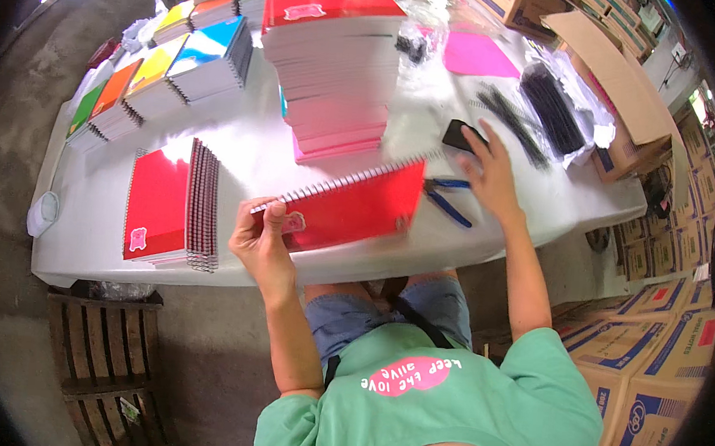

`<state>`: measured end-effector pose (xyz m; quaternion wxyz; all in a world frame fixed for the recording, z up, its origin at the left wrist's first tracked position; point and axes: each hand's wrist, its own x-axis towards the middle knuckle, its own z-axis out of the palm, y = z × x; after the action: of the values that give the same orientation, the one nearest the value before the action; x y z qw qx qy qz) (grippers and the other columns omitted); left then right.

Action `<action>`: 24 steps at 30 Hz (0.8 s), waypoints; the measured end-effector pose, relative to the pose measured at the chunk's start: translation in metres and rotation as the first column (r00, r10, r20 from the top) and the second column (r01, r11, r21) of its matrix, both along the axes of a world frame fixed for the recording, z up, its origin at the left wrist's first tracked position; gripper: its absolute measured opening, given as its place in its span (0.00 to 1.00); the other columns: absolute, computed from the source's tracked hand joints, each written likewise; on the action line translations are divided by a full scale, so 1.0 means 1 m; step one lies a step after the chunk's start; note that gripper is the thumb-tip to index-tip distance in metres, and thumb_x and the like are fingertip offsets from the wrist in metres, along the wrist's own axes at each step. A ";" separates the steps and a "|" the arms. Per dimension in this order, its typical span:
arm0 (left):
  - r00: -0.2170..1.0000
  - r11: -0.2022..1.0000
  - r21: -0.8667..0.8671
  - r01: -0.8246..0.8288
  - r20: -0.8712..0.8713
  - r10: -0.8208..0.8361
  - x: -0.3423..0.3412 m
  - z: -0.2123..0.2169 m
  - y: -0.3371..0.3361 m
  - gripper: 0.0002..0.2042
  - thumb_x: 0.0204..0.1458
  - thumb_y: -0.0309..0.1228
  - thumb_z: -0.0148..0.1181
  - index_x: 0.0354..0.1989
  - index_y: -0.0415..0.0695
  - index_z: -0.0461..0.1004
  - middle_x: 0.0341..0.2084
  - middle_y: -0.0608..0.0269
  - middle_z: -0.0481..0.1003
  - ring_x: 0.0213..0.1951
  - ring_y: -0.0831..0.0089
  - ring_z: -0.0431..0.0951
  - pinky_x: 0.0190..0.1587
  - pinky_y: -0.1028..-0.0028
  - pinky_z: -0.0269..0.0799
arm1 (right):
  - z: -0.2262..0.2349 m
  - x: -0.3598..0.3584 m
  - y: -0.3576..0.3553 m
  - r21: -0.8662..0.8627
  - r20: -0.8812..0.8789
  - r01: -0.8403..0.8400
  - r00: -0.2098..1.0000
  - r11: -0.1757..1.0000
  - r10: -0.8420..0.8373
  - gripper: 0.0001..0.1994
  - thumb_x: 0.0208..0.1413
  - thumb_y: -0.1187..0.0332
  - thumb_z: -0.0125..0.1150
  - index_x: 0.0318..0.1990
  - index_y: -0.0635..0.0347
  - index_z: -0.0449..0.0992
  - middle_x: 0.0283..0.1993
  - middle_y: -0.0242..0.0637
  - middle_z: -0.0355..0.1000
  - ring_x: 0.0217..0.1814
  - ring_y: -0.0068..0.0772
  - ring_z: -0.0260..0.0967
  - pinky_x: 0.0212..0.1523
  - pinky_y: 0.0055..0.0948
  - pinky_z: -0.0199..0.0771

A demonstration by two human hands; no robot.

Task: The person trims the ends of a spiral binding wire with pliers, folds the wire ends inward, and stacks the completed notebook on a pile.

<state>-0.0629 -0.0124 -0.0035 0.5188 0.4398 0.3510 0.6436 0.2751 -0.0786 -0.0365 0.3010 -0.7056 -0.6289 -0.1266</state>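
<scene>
My left hand (265, 237) pinches the left end of a red spiral notebook (354, 210) between thumb and fingers. The notebook is tilted above the table's front edge, its coil along the upper side. To its right, my right hand (492, 170) is spread, with its fingers at a small black object (460, 136) whose kind I cannot make out; whether they touch it is unclear. Pliers with blue handles (450, 206) lie beside the notebook's right end. Left of my left hand sits a stack of red spiral notebooks (160, 201).
A tall pile of red-topped notebook blocks (333, 64) stands mid-table. Stacks of colored notebooks (165, 69) are at the far left. Black plastic coils (553, 108), a pink sheet (479, 55) and an open cardboard box (623, 101) are at the right. A wooden pallet (117, 343) is below the table.
</scene>
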 end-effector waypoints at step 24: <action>0.729 0.722 0.684 -0.104 -0.441 0.523 0.015 0.001 -0.026 0.21 0.33 0.22 0.68 0.42 0.47 0.79 0.24 0.70 0.76 0.26 0.76 0.68 0.35 0.76 0.60 | 0.081 -0.189 -0.053 0.053 -0.193 -0.328 0.923 0.943 0.332 0.25 0.47 0.62 0.65 0.56 0.38 0.71 0.51 0.42 0.59 0.52 0.45 0.56 0.52 0.41 0.56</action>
<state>-0.0483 -0.0382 -0.0020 0.0796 0.6955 0.3411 0.6274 0.0860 -0.1315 0.0443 0.3862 -0.5958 -0.7041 -0.0090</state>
